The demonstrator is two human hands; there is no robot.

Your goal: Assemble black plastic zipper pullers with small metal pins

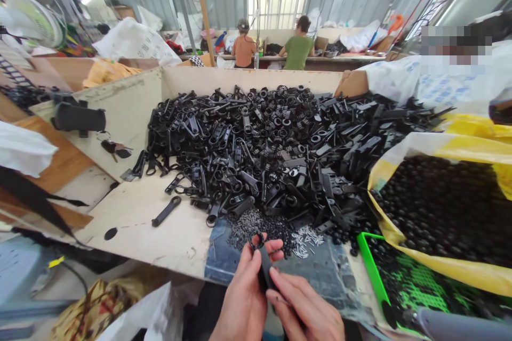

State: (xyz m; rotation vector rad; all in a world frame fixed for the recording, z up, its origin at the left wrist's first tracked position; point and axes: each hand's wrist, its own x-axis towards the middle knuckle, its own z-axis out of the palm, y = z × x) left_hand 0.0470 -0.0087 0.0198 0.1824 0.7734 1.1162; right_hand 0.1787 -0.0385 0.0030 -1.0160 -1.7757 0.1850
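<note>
A long black plastic handle with a ring at its far end (265,266) is held between my two hands over the table's front edge. My left hand (245,290) is wrapped round it from the left, thumb along its side. From the right, my right hand (306,303) pinches the near end with thumb and fingers; whether a smaller piece is in that pinch is hidden. Just beyond my hands lie small grey metal bits (248,224) and silver pins (306,241) on a dark blue mat (222,248).
A big heap of black plastic parts (248,149) fills the wooden bin. At right are a yellow-edged sack of black balls (448,202) and a green tray (370,272). One ringed handle (166,211) lies apart, left. Keys (116,148) hang there. Two people sit far behind.
</note>
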